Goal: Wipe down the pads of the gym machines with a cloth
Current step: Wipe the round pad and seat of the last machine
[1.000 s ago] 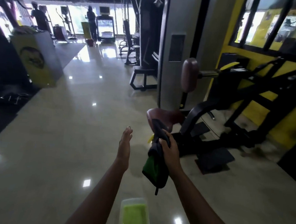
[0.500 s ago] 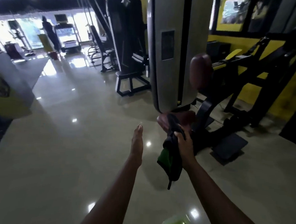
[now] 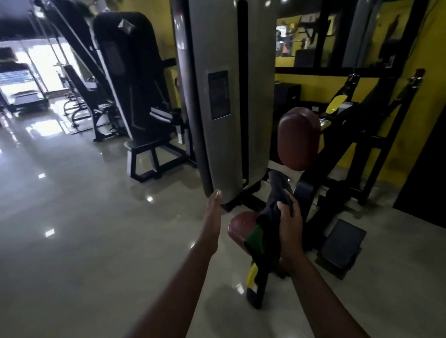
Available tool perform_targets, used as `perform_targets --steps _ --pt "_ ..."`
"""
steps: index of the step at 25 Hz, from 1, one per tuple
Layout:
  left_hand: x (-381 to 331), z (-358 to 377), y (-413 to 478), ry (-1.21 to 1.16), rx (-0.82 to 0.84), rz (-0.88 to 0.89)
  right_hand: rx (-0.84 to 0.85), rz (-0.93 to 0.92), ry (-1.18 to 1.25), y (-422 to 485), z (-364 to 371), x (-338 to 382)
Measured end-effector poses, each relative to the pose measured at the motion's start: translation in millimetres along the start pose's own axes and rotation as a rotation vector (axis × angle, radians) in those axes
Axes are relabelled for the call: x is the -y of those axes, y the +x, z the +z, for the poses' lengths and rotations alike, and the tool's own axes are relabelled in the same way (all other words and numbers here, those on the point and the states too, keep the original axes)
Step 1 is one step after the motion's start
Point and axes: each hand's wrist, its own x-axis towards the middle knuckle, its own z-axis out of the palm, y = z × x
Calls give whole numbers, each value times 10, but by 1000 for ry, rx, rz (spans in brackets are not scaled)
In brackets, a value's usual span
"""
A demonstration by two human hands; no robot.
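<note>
The right hand (image 3: 290,225) has its fingers wrapped around a bunched dark cloth (image 3: 270,224) hanging just above the maroon seat pad (image 3: 239,222), the left hand (image 3: 212,215) flat with fingers pressed together and empty, so wiping here seems not yet begun, the upright maroon pad (image 3: 298,138) also left.

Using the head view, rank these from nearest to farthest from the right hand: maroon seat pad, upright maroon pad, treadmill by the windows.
From the right hand, gripping the cloth:
1. Maroon seat pad, just left, below.
2. Upright maroon pad, above, behind.
3. Treadmill, far left, by the windows.
</note>
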Motion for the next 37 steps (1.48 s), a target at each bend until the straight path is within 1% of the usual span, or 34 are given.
perform_targets --steps 3,7,10,12,15,17,19,22,25,30,33,37 --pt "-125 13 669 -15 58 11 -77 -23 -40 395 303 -80" --pt "-167 126 1574 14 209 4 -203 -50 -40 1007 563 -341" --pt "-200 276 2286 47 331 9 -384 -62 -23 1436 746 -455" --pt "-209 402 2764 81 447 12 -513 -80 -14 1698 909 -453" --pt "-241 613 3345 137 625 10 -705 -144 9 2023 1126 -478" --pt "-284 805 3689 170 744 25 -824 -211 -19 2232 1230 -502" --pt "-342 1015 3964 168 827 39 -920 -272 -53 2385 1302 -521" --pt "-402 1382 4351 165 916 132 -1075 -353 -114 2638 1411 -631" --pt "-466 1698 4602 125 1020 150 -1224 -460 -194 2939 1520 -738" --pt "-588 2031 4847 164 1355 215 -1452 -524 -215 3411 1614 -782" --pt "-641 2147 4966 184 1506 179 -1552 -496 -212 3508 1641 -776" --pt "-619 2195 5204 166 1795 136 -1647 -482 -202 3579 1690 -773"
